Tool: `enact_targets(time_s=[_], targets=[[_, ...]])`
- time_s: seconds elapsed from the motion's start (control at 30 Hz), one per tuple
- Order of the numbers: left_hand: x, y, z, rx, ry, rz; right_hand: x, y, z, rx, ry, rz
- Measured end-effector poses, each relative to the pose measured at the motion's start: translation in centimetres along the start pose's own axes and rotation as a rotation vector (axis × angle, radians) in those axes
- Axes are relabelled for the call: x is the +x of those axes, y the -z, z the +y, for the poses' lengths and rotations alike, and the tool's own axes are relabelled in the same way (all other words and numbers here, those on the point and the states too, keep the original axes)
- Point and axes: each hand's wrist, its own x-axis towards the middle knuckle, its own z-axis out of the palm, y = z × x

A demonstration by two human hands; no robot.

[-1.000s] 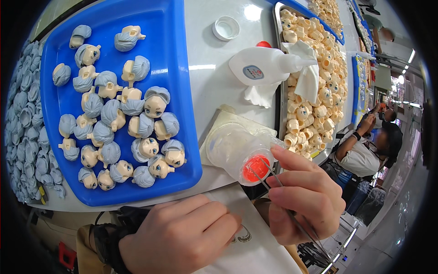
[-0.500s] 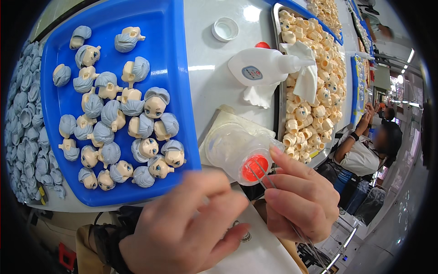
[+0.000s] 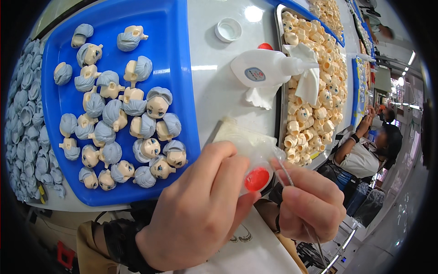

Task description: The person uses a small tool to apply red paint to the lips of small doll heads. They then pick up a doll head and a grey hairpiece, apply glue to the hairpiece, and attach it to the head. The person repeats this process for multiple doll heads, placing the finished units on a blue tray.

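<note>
My left hand (image 3: 196, 210) is closed around a clear plastic container (image 3: 260, 159). A round red part (image 3: 257, 179) shows at the container's near end. Metal tweezers (image 3: 314, 235) are pinched in my right hand (image 3: 312, 203), and its fingertips are at the container's right side. The tweezers' tips are hard to make out against the clear plastic. Beneath the container lies a pale, yellowish pad (image 3: 242, 133) on the table. To the left, a blue tray (image 3: 166, 41) holds several doll heads (image 3: 122, 171) with grey hair pieces.
A white squeeze bottle (image 3: 260, 67) lies near white cloths (image 3: 308, 84) and a small white cup (image 3: 228, 30). At right, a metal tray (image 3: 279, 27) is full of beige head parts (image 3: 315, 105). Grey hair pieces (image 3: 27, 118) are heaped at far left. A co-worker (image 3: 365, 150) sits farther right.
My left hand has moved up and right and closed around the clear container. The tweezers have shifted from over the red part to the container's right side.
</note>
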Motion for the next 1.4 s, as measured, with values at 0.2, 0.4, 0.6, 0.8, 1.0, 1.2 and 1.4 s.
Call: enact_targets(time_s=[0.2, 0.4, 0.6, 0.8, 1.0, 1.2, 1.4], targets=[[0.5, -0.3, -0.1, 0.032, -0.030, 0.016, 0.3, 0.3, 0.6, 0.111, -0.018, -0.056], [1.0, 0.0, 0.7, 0.080, -0.021, -0.029, 1.1, 0.4, 0.3, 0.044, -0.024, -0.104], [1.2, 0.0, 0.4, 0.142, -0.063, -0.035, 1.3, 0.7, -0.5, -0.075, -0.059, -0.196], [0.8, 0.2, 0.3, 0.124, -0.048, -0.056, 1.7, 1.8, -1.6, -0.094, -0.129, -0.325], [0.5, 0.0, -0.1, 0.151, -0.042, -0.003, 0.9, 0.4, -0.2, 0.087, -0.148, -0.072], [0.5, 0.1, 0.1, 0.165, -0.072, -0.023, 2.0, -0.5, -1.5, 0.107, -0.265, -0.063], [0.4, 0.1, 0.2, 0.158, -0.065, -0.021, 1.1, -1.7, -1.6, 0.052, -0.218, 0.028]])
